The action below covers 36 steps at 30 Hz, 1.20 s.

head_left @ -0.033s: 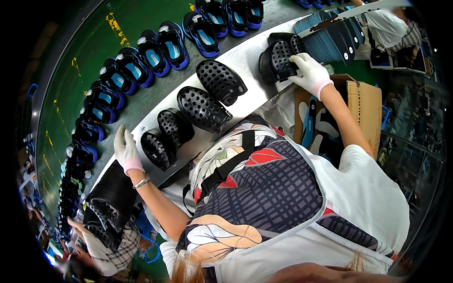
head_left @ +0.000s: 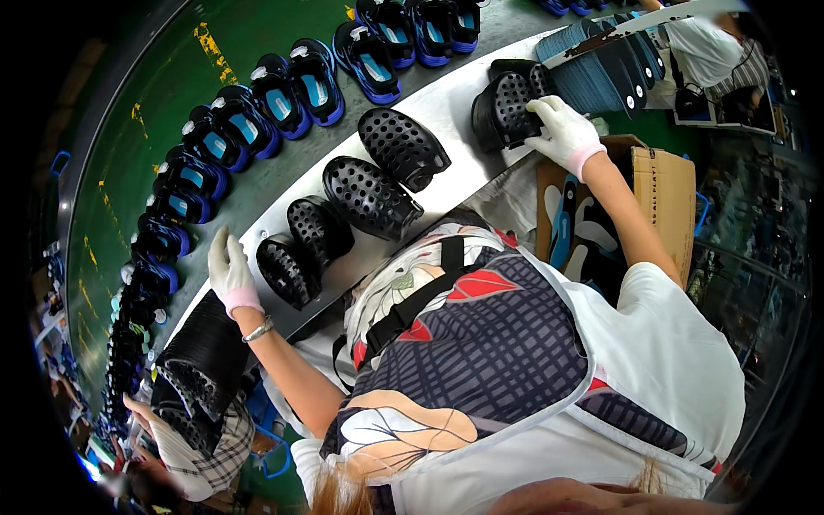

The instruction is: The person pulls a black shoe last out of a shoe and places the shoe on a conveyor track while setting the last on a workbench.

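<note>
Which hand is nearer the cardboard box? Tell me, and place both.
Right. The right hand is close to the cardboard box, at its upper left; the left hand is far off to its left.

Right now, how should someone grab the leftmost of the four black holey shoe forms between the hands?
Probably by its far and near ends, coming from above and the left. This small perforated shoe form lies domed side up. Its neighbouring form crowds its right, so pinching across the sides looks tight. The open left hand is at its left.
</note>
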Tool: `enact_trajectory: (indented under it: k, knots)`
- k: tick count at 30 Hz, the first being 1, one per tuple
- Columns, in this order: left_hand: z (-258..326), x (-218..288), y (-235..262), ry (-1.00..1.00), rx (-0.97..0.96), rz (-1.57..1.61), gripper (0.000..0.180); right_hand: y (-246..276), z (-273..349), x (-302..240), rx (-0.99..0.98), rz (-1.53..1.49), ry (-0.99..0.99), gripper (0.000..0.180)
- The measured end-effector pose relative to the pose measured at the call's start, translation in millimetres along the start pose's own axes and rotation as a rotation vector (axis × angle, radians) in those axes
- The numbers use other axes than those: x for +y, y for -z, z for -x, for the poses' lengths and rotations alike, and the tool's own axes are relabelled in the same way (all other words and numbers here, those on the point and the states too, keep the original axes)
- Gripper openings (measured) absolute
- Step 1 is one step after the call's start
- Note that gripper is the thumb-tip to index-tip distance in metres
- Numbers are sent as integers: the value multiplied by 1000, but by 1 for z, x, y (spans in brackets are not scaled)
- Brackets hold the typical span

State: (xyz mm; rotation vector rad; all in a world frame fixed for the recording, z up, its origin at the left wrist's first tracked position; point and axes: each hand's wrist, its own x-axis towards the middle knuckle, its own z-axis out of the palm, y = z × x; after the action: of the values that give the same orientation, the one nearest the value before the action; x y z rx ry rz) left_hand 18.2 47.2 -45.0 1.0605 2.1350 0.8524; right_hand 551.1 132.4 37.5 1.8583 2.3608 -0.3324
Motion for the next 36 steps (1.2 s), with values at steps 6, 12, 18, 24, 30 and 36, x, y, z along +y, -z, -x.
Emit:
enact_trajectory:
  k: [6,12,18,24,30,36]
  knots:
    - [2,-5,2,-56,0,-77,36,22,-3,-9,-150,33,-53,50]
    - [18,27,14,-59,66,66,36,77,1,-79,-25,-178,79,50]
    - [35,111,-12,87,-489,1031,55,64,-44,-227,-72,-440,731,50]
    - [26,64,27,168,-396,1337,50,47,-71,-337,-323,-627,799,51]
    - [1,31,57,308,113,1353,26,22,-81,-412,-371,-490,706,52]
    - [-60,-22,65,221,298,1210,20,5,-109,-484,-467,-270,564,47]
